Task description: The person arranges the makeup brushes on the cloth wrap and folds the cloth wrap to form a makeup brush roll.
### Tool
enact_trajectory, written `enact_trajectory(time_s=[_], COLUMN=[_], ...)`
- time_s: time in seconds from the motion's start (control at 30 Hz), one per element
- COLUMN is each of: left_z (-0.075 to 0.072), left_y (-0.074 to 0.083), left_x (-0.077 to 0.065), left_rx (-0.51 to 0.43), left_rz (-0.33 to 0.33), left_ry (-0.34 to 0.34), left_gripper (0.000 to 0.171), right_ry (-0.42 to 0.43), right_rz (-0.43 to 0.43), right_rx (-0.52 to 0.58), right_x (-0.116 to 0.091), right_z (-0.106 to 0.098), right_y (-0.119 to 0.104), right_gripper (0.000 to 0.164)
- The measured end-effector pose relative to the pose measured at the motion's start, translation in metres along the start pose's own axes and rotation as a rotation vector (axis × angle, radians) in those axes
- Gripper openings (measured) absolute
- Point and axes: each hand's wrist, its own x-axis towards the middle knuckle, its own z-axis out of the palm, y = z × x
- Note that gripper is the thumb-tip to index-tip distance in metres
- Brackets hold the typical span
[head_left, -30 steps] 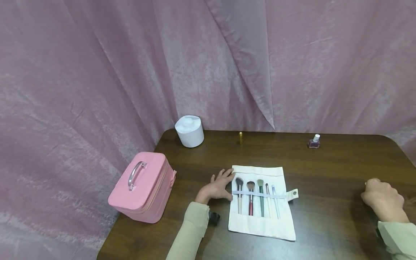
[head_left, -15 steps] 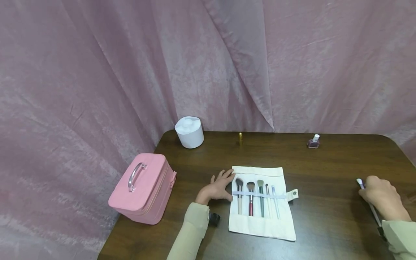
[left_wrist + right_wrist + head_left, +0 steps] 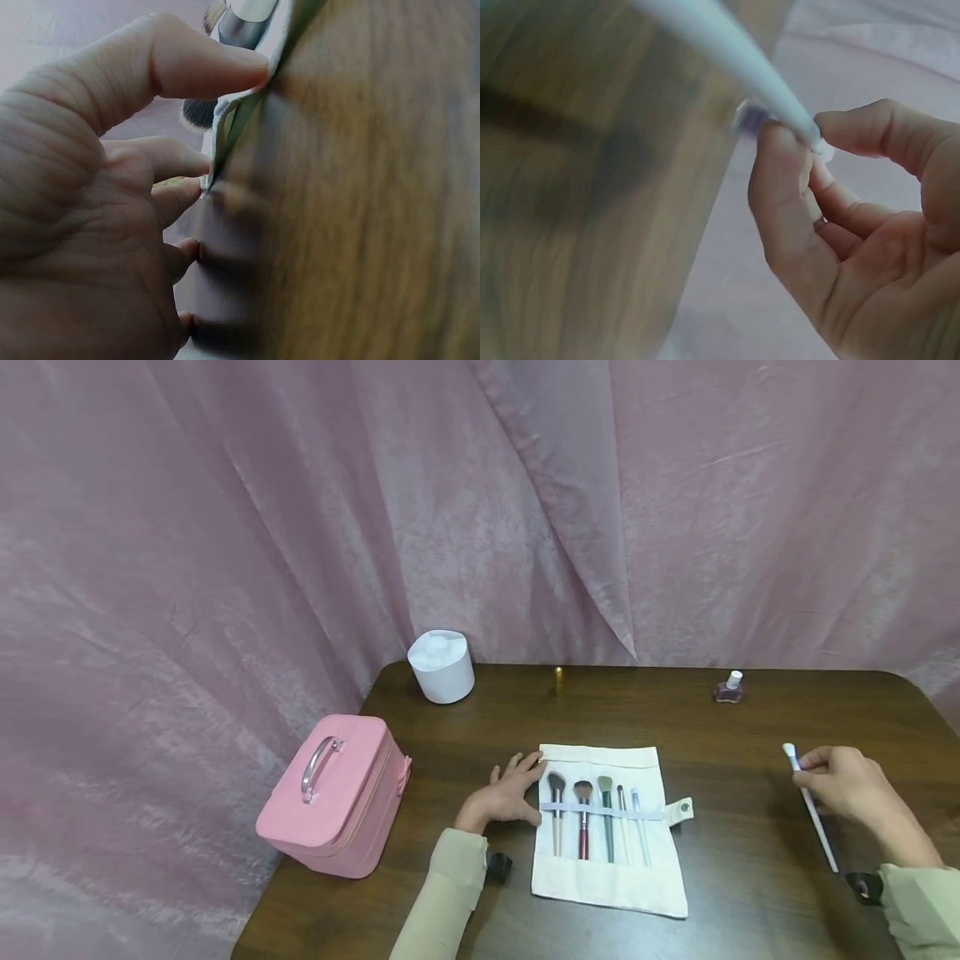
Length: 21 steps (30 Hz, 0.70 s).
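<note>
My right hand (image 3: 851, 783) pinches a white makeup brush (image 3: 816, 825) between thumb and fingers, above the table's right side. Its pale bristles point away from me. In the right wrist view the white handle (image 3: 739, 67) runs up from the fingertips. My left hand (image 3: 506, 795) rests with spread fingers at the left edge of a white cloth brush roll (image 3: 607, 889). In the left wrist view the thumb (image 3: 202, 64) touches the cloth edge. Several makeup brushes lie side by side under the roll's elastic band, one with a red handle (image 3: 583, 843) and one green (image 3: 607, 827).
A pink vanity case (image 3: 330, 793) stands at the left. Along the back are a white round container (image 3: 442, 668), a small gold tube (image 3: 558, 680) and a nail polish bottle (image 3: 728, 687). The brown table (image 3: 750, 902) meets a pink curtain (image 3: 525, 510) behind.
My right hand has lifted the white makeup brush and moved left with it, bringing the whole brush into sight. My left hand stays at the roll's edge.
</note>
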Motion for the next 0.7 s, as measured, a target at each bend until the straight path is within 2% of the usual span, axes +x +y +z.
enact_trajectory(time_s=[0.17, 0.4, 0.57, 0.7], left_z=[0.002, 0.003, 0.002, 0.004], left_y=[0.001, 0.001, 0.001, 0.001], left_x=[0.001, 0.002, 0.002, 0.0], left_rx=[0.016, 0.023, 0.024, 0.016], left_rz=[-0.003, -0.004, 0.003, 0.0], left_ry=[0.014, 0.016, 0.014, 0.01], left_gripper=[0.095, 0.095, 0.095, 0.095], right_ry=[0.001, 0.11, 0.175, 0.242], right_rz=[-0.035, -0.122, -0.125, -0.138], right_rx=[0.21, 0.417, 0.536, 0.695], right_x=[0.003, 0.01, 0.019, 0.023], right_z=[0.005, 0.023, 0.031, 0.04], right_y=[-0.022, -0.05, -0.066, -0.076], right_gripper=[0.03, 0.028, 0.026, 0.015])
